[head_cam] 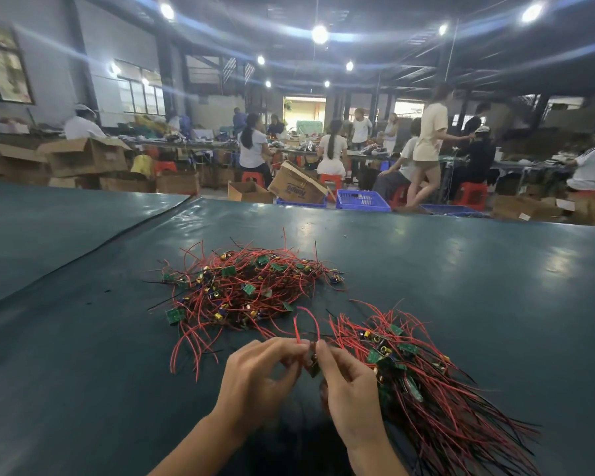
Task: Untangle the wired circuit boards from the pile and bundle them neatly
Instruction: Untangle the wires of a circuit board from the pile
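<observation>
Barely visible: board [314,368] btwn fingers [327,359]

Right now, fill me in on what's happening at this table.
A person is sorting electronics on a dark green table. The left hand and right hand together pinch one wired board, its red wires looping upward, just in front of the tangled pile. To the right lies a sorted bundle with its wires running roughly the same way. The tangled pile looks large, so much remains to sort.
</observation>
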`<state>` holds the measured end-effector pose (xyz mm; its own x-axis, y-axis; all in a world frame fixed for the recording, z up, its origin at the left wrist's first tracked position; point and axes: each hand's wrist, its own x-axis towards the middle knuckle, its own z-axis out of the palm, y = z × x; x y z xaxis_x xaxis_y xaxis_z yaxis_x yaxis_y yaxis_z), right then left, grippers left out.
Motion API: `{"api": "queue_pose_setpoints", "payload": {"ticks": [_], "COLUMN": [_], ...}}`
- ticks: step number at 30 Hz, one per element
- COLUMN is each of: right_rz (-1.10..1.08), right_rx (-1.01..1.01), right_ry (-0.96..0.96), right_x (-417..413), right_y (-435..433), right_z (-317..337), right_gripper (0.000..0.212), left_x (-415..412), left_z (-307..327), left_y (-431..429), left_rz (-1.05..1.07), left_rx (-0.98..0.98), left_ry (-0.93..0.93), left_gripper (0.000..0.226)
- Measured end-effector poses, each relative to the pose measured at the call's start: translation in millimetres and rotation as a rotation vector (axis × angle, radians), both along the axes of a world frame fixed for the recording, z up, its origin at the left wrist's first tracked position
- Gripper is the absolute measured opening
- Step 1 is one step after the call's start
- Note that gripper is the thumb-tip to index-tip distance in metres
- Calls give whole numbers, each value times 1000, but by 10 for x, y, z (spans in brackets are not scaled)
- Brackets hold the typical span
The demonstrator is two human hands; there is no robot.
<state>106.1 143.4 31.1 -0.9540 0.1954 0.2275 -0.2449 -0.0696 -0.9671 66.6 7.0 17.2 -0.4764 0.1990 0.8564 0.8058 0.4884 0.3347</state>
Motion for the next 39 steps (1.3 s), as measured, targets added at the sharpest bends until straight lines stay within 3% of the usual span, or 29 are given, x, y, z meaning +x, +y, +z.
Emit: {"api": "queue_pose_setpoints", "payload": {"ticks": [7,13,20,24,27,30,35,37,39], "right_rz": [-16,-71,-42,-92,-97,-150,-222,-215,-191], "right_rx": [-79,-95,-88,-175,-243,-137,-97,-71,-27], "right_ry": [-160,-163,-224,-253,-232,-151,-129,-109,-51], "right_x": [-52,-49,-51,-81,-73,-54,-17,-9,12], "right_y": [9,16,32,32,54,67,76,69,55], "right_z": [-63,-38,-34,-64,-52,-35,-4,9,23], "right_gripper": [21,15,4,15,8,7,21,24,24], "left_x": [78,93,119,135,147,122,38,41,62], "left_z": [72,105,97,117,121,122,160,165,160], "left_y": [0,69,163,171,184,190,157,145,152], "left_rz": [-69,-142,-238,-252,-246,-231,-255,-283,-314], "left_rx": [59,320,469,509,542,644,923,923,868], "left_ry": [-131,-333,-574,-612,-621,-684,-839,-920,-1027], "left_gripper": [19,6,17,18,27,39,29,20,24]}}
